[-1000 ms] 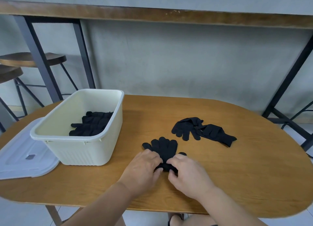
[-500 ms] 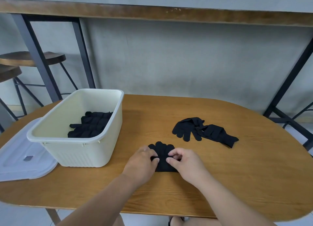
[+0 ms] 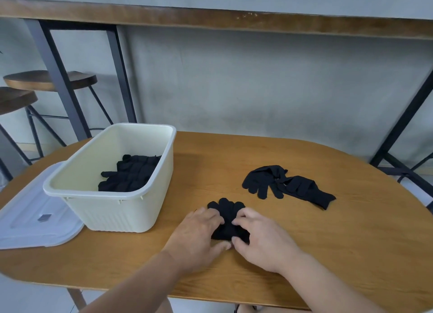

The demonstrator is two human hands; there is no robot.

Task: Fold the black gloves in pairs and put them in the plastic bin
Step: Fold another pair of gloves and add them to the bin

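Black glove pair (image 3: 226, 213) bunched on the table, fingertips fanned away.
Left hand (image 3: 199, 230) and right hand (image 3: 262, 237), fingers curled, pinch its edges.

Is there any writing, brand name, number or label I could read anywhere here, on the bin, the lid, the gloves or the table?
No text can be read anywhere.
Small dark grey rectangular patch on the translucent white plastic lid: possibly a label, too small and blurred to read.
Cream plastic bin: no print visible.
Black knit gloves on the oval wooden table, those under the left hand and right hand included: no tags visible.
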